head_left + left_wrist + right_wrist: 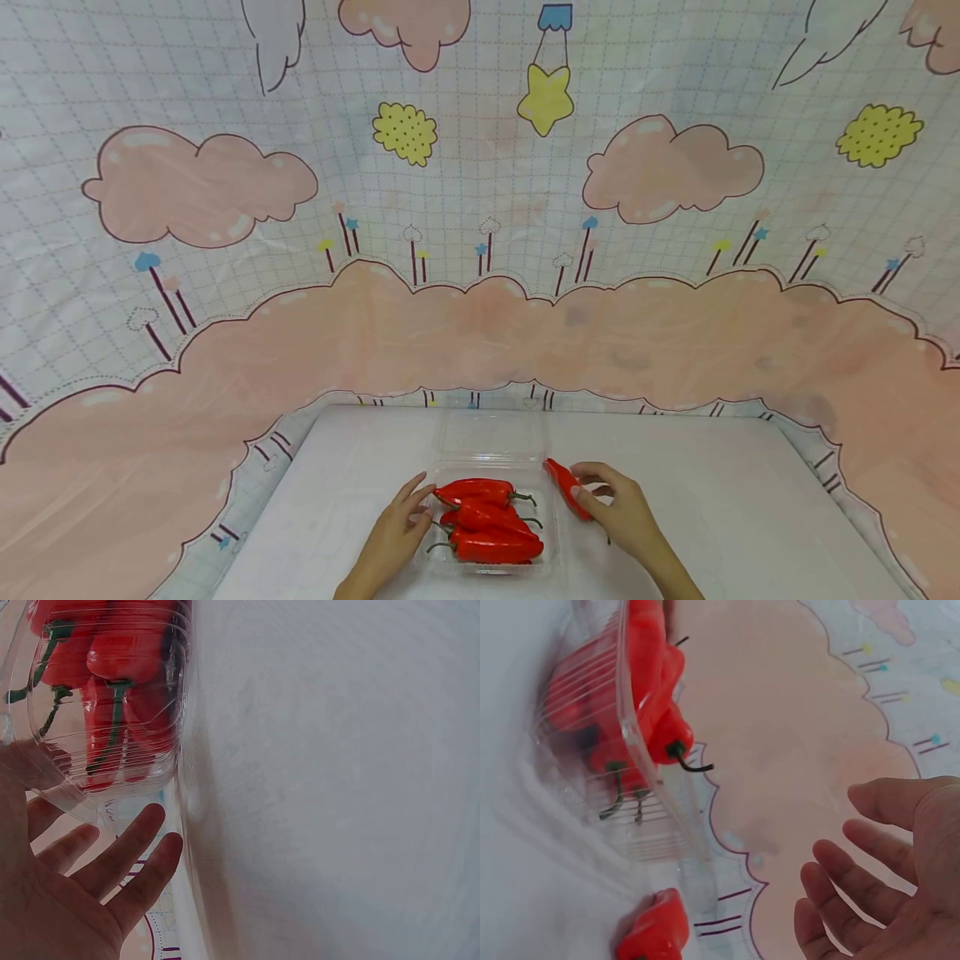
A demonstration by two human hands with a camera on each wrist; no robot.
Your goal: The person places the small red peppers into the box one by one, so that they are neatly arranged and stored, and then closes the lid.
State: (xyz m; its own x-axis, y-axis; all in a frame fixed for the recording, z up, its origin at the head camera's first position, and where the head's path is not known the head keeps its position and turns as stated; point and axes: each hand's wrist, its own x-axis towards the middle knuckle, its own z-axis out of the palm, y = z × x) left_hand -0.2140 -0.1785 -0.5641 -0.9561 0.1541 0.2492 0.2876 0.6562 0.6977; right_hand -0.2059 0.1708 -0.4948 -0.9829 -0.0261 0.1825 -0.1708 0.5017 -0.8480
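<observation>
A clear plastic clamshell box (pixel 551 533) holds several red peppers (pixel 487 517) with green stems. My left hand (pixel 393 533) is at the box's left side. In the left wrist view, the fingers of that hand (pixel 105 885) are spread beside the ribbed plastic wall, part of it seen through the plastic; whether they touch it I cannot tell. A single red pepper (pixel 567 487) lies on the table right of the box. Over its near end is my right hand (pixel 622 512), which looks apart from the loose pepper (pixel 656 930) in the right wrist view, with relaxed, spread fingers.
The box's transparent lid (pixel 491 435) lies folded back toward the far edge of the white table (pixel 360 467). Behind the table hangs a cloth (pixel 480 333) printed with clouds and stars.
</observation>
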